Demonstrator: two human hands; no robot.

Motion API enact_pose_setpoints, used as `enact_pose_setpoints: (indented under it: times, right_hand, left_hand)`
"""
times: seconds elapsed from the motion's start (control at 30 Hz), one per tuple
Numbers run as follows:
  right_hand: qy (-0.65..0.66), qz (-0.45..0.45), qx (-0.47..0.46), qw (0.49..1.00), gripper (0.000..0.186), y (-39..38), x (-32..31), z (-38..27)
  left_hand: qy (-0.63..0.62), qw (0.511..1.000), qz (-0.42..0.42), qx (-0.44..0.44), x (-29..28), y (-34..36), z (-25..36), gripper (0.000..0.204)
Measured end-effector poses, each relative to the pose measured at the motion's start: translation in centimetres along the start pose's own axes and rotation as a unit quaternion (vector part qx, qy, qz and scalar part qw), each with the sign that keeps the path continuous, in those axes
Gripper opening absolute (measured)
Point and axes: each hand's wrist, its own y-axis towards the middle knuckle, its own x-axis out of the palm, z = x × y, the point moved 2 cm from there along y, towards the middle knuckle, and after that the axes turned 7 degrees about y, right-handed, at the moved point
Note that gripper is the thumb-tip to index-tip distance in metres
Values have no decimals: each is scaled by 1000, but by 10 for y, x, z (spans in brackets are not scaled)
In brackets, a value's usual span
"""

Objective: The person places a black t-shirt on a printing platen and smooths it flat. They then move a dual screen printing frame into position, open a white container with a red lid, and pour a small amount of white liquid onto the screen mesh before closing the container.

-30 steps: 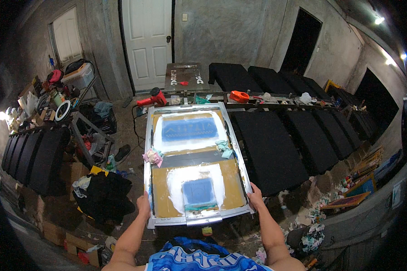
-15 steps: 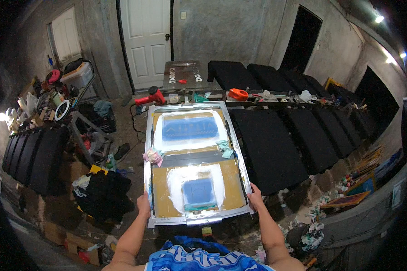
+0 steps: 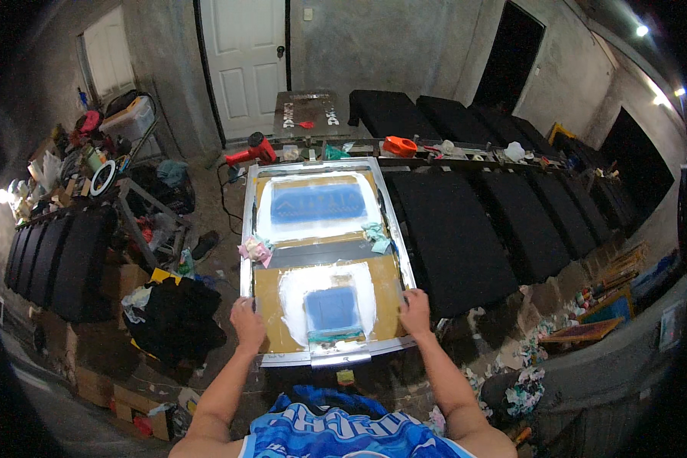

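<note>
In front of me is a silk-screen frame with metal rails. Its mesh is amber, with two blue image areas edged in white. My left hand is closed over the left rail near its close corner, and my right hand grips the right rail opposite. A crumpled pink rag rests on the left rail, a pale green rag near the right one. A squeegee-like strip with a clear and metal edge crosses the near rail. What lies under the screen is hidden.
Black cloth-covered boards stand in rows to the right. Beyond the screen, a red heat gun and an orange tape dispenser sit on a rail. A dark cloth heap is at the left.
Both hands have shifted from the near corners farther up the side rails, fingers now over the top. The screen's near end sits slightly farther from me.
</note>
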Motion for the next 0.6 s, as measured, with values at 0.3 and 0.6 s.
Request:
enact_pose_setpoints:
  times: [0.3,0.6]
  right_hand:
    - [11,-191,-151,970,32,7,89,-96]
    - [-227,-205,148,940,77,51,74,-77]
  left_hand:
    - [-84,962,-89,243,42,7,86,16]
    - [-105,968,-62,219,54,26,71,16]
